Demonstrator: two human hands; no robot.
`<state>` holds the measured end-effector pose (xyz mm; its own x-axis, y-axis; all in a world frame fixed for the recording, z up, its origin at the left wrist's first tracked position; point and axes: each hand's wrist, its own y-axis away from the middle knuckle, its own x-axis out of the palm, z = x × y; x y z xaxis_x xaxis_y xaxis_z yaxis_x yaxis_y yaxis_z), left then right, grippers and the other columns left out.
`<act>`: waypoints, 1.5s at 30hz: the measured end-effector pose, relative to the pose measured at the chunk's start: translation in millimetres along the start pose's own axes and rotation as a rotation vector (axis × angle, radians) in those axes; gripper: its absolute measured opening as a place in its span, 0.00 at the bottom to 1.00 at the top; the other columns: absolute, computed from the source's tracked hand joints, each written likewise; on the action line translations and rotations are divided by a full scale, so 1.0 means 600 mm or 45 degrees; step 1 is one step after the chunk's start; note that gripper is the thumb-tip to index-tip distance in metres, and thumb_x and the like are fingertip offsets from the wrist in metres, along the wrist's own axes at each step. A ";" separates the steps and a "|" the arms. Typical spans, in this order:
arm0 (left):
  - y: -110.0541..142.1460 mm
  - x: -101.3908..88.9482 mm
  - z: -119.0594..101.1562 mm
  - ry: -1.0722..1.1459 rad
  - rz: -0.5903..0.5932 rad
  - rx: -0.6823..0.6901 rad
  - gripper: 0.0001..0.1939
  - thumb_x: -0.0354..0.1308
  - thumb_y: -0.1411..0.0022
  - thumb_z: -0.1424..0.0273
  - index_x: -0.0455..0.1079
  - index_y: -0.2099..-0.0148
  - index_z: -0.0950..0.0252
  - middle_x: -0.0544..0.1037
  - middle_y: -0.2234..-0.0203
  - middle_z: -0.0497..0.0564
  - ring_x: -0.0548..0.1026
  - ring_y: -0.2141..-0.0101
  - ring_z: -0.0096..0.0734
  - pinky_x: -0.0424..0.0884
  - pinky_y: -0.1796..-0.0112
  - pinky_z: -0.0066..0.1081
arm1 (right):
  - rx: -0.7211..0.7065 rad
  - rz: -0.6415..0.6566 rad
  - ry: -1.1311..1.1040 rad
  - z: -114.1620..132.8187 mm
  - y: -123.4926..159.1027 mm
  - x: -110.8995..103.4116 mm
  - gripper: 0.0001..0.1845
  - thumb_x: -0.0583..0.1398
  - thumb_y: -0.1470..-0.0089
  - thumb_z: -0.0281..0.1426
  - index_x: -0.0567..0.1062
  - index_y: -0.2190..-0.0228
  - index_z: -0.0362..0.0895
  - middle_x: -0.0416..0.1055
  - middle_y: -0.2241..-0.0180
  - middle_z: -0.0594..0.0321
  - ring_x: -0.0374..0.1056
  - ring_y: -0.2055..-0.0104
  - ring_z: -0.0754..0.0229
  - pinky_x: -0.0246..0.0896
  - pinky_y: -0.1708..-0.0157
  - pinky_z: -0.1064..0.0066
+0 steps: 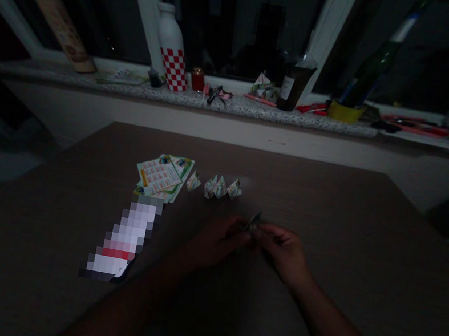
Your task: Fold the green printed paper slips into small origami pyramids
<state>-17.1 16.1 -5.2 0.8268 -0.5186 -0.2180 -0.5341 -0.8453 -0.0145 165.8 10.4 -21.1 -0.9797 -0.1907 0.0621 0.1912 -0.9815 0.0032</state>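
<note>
Between the fingertips of both hands is a small folded piece of paper, dark in the dim light, its pointed tip upward. My left hand pinches it from the left, and my right hand pinches it from the right. Beyond my left hand, several small folded paper shapes with printed patterns stand in a row on the table. A stack of printed paper sheets lies to their left. The details of the folds in my fingers are too dark to make out.
A lit phone, its screen blurred out, lies left on the brown table. Along the stone windowsill stand a checkered white bottle, a dark cup, a green bottle, a yellow tape roll and a tilted cylinder.
</note>
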 end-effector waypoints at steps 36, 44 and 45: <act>-0.030 -0.015 0.021 0.624 -0.538 -0.279 0.05 0.52 0.50 0.70 0.63 0.75 0.65 0.67 0.79 0.46 0.68 0.76 0.26 0.66 0.72 0.26 | -0.694 0.056 0.918 0.016 -0.045 0.046 0.11 0.60 0.47 0.28 0.76 0.60 0.45 0.77 0.68 0.61 0.72 0.70 0.62 0.65 0.68 0.73; -0.029 -0.013 0.021 0.544 -0.534 -0.299 0.07 0.52 0.49 0.69 0.64 0.77 0.65 0.68 0.80 0.47 0.68 0.78 0.26 0.64 0.75 0.26 | -0.509 0.285 1.274 0.041 -0.046 0.048 0.10 0.55 0.40 0.30 0.75 0.60 0.46 0.76 0.65 0.60 0.71 0.66 0.60 0.61 0.66 0.73; -0.029 -0.014 0.022 0.498 -0.544 -0.305 0.08 0.52 0.48 0.69 0.63 0.77 0.65 0.68 0.81 0.47 0.68 0.78 0.26 0.64 0.75 0.26 | -0.496 0.296 1.308 0.043 -0.046 0.048 0.10 0.55 0.40 0.30 0.76 0.61 0.46 0.75 0.66 0.60 0.71 0.67 0.60 0.60 0.67 0.73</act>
<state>-16.7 37.0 -16.2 0.9863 -0.0986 0.1325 -0.1249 -0.9702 0.2074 133.6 32.2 6.3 -0.5420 -0.1149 -0.8325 0.5200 -0.8240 -0.2249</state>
